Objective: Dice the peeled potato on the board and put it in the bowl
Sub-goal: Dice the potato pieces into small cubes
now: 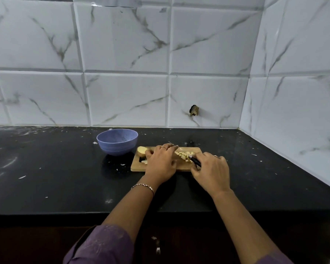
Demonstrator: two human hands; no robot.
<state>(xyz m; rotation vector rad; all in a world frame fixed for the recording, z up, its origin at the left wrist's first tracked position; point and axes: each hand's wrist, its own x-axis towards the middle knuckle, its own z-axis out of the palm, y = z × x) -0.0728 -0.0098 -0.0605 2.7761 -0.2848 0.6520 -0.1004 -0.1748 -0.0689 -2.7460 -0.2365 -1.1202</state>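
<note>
The left hand point(161, 161) pressed nearly straight fingers on the potato point(183, 154) on the board point(195, 150); the right hand's point(211, 172) fingers gripped the knife point(195, 161).

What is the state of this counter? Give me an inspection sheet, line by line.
Surface: black counter, flecked pale.
Job's things: board on the counter; uncut potato piece at its left end; dice toward its right; bowl left of the board, no dice seen inside.
Clutter: pale scraps scattered on the counter.
Hands: right hand grips the knife by the dice; left hand lies on the board beside the potato piece, its hold hidden.
Cables: nothing seen.
Surroundings: marble-look tiles; a hole in one.
</note>
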